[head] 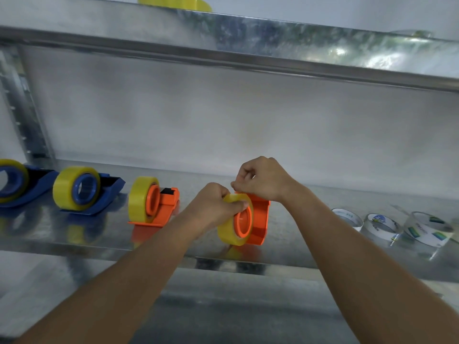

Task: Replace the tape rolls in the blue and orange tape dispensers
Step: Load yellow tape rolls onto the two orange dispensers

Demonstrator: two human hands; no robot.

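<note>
Tape dispensers stand in a row on a metal shelf, each loaded with a yellow roll. Going left to right: a blue dispenser cut off by the left edge, a second blue dispenser, an orange dispenser, then a second orange dispenser between the hands. The first three lie with their long axis running left to right, roll at the left end and cutter end pointing right. The fourth is turned more end-on, its roll facing near-left and its body running away toward the far right.

The left hand curls its fingers over the top of the yellow tape roll on that fourth dispenser, gripping it. The right hand sits just above and behind the roll, thumb and fingers pinched together at the roll's top edge; what they pinch is too small to make out.

Right of the hands, three clear tape rolls lie flat on the shelf. On the upper shelf, a yellow object shows at the top edge.
</note>
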